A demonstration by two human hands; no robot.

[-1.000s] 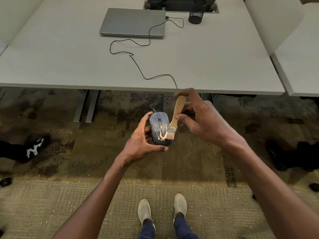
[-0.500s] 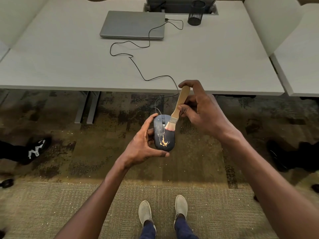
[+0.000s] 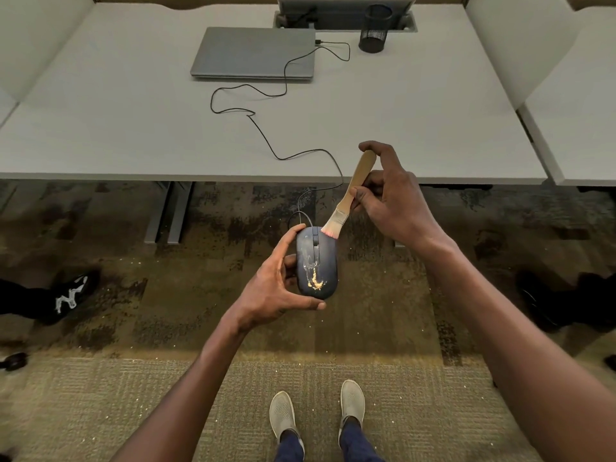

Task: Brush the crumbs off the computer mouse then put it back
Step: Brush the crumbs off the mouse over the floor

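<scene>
I hold the mouse (image 3: 316,261) in my left hand (image 3: 276,288), fingers curled round its sides, out over the carpet (image 3: 133,395), near the desk (image 3: 133,128) edge. My right hand (image 3: 393,201) pinches the brush (image 3: 350,198); its bristles touch the mouse's far end. The crumbs (image 3: 316,281) sit at the near end, so a short sweep could miss them. A hard push could knock the mouse loose. Its cord (image 3: 266,141) could tug. I can read 0 words anywhere.
</scene>
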